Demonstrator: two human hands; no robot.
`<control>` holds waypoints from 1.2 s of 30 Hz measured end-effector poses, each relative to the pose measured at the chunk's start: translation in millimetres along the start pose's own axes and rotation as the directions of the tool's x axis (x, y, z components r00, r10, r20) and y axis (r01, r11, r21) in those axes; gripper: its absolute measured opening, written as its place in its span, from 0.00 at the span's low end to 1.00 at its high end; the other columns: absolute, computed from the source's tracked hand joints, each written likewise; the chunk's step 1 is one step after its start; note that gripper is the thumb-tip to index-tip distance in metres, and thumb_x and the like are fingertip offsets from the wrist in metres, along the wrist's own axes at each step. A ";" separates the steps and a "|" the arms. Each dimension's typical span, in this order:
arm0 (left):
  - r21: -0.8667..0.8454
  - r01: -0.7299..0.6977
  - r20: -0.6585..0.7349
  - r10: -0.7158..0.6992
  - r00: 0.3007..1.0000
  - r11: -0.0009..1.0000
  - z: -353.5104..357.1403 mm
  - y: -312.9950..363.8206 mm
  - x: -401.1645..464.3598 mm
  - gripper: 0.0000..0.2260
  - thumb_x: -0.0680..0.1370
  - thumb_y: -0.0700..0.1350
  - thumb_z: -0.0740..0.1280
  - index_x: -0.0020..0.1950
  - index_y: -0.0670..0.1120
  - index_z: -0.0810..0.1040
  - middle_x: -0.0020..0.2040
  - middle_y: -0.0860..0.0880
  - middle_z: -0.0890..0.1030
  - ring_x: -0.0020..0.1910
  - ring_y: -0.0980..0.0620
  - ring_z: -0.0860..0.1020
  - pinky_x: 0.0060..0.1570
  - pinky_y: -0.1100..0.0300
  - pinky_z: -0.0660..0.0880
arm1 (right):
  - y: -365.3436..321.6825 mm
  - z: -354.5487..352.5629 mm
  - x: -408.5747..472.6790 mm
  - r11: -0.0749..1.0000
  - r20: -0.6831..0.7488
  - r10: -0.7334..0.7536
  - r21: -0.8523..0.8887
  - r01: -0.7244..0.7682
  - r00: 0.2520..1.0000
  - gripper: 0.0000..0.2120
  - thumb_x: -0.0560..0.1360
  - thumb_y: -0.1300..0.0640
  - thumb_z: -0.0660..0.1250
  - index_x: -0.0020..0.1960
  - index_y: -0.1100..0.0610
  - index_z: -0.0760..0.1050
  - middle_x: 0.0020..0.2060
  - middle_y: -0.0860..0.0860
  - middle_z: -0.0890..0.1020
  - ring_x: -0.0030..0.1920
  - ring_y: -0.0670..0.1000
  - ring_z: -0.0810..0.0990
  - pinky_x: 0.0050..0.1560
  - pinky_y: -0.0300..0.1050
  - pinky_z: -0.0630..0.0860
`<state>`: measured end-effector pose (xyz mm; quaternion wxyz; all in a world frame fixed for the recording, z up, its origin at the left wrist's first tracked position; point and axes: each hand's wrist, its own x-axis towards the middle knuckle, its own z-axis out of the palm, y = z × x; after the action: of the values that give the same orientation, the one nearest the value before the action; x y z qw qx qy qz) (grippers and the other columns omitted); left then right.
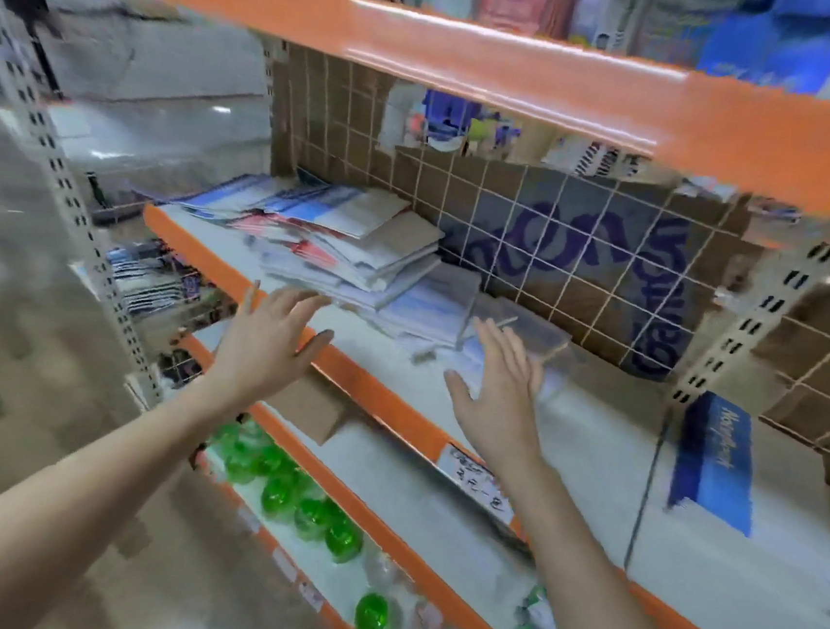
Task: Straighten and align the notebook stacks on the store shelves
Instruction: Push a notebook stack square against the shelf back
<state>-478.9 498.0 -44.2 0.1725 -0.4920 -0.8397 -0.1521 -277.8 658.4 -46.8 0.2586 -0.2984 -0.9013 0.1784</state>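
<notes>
Head view: messy notebook stack (pixel 338 251) on the white shelf (pixel 569 430), fanned and skewed, long axis running back-left to front-right. Left hand (pixel 268 346) spread flat, fingertips just at the stack's near-left edge. Right hand (pixel 502 388) likewise flat, empty, near the loose front-right notebooks (pixel 433 311). Stack ahead and between both hands; left nearer, probably. Motion blur throughout.
</notes>
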 end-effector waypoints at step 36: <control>-0.080 -0.381 0.244 0.388 0.889 0.921 75.5 -178.9 182.2 0.25 0.82 0.55 0.54 0.77 0.51 0.51 0.78 0.48 0.52 0.76 0.48 0.50 0.72 0.49 0.49 | -137.4 176.1 214.5 0.893 0.109 0.235 -0.416 -0.170 0.966 0.29 0.81 0.55 0.57 0.77 0.57 0.48 0.76 0.52 0.56 0.75 0.51 0.54 0.71 0.51 0.45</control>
<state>-729.9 587.1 -46.9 0.0825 -0.6664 -0.7384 -0.0631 -587.5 659.9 -45.7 0.0998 -0.4229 -0.8999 0.0377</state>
